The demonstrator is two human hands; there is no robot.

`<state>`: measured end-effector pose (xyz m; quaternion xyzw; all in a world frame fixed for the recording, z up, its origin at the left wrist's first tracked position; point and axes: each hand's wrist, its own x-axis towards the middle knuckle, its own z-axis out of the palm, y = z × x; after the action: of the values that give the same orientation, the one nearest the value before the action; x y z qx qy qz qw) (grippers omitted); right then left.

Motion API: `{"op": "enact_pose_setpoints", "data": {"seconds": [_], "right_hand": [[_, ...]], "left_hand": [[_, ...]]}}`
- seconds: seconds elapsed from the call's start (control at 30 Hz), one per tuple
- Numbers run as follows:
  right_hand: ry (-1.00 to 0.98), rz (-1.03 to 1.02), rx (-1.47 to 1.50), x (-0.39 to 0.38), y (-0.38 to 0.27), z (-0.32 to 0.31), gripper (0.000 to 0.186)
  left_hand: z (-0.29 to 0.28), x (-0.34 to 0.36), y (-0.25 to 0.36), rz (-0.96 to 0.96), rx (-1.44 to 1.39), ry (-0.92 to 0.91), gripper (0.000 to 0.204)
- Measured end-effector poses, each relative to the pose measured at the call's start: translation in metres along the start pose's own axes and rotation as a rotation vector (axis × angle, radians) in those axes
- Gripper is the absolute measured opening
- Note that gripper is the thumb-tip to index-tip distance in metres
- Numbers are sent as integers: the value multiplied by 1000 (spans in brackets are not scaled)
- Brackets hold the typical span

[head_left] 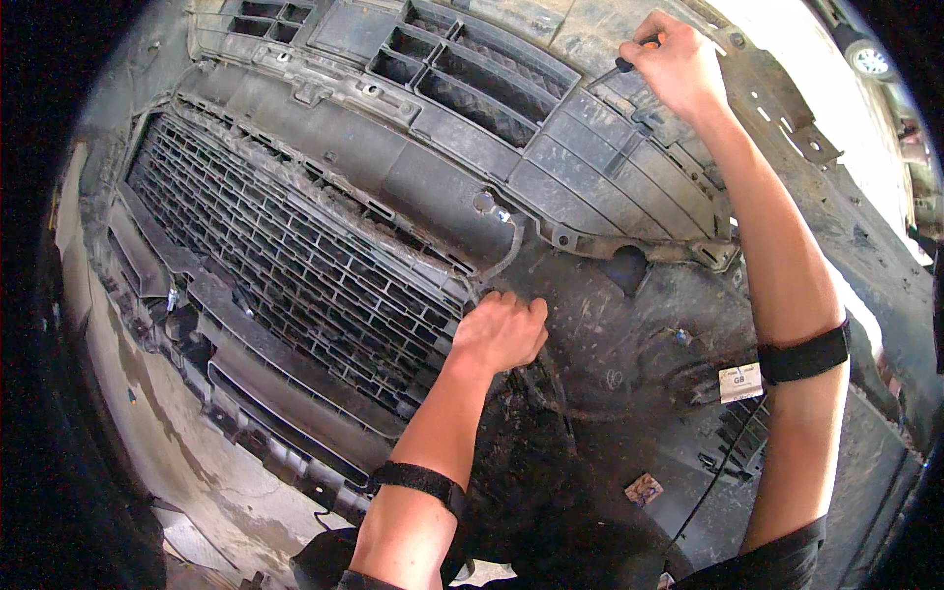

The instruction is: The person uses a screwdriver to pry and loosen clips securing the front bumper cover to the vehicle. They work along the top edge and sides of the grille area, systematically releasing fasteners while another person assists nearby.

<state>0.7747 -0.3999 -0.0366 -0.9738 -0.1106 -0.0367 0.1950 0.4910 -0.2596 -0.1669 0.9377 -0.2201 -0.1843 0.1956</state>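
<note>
Screwdriver (623,65) in R hand (685,71) — L hand (495,329) nr grille (295,258).

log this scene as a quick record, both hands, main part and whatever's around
left hand: curled at the right end of a mesh grille; anything held is hidden
right hand: holding a tool, handle black and orange
main part: large, dirty dark plastic panel
wearing: black band on each forearm
nearby: white label; vehicle wheel, upper right

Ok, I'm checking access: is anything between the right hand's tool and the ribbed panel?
Nothing visible: the tool in the right hand points toward the ribbed panel; tip contact is unclear. The left hand is beside the grille.
</note>
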Motion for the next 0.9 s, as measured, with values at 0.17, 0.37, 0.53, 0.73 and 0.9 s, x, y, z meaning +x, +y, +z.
{"op": "enact_pose_setpoints", "data": {"seconds": [0.17, 0.37, 0.53, 0.73, 0.9], "right_hand": [[83, -37, 162, 0, 0, -1, 21], [131, -95, 106, -1, 0, 0, 22], [57, -172, -275, 17, -6, -1, 36], [-257, -204, -330, 39, -20, -2, 36], [-404, -432, -153, 42, -18, -16, 31]], "left_hand": [[-1, 0, 0, 3, 26, 2, 26], [-2, 1, 0, -20, 3, -31, 27], [-2, 1, 1, -24, -7, -7, 26], [-3, 0, 1, 4, -14, 44, 25], [-1, 1, 1, -4, 15, 10, 25]]}}
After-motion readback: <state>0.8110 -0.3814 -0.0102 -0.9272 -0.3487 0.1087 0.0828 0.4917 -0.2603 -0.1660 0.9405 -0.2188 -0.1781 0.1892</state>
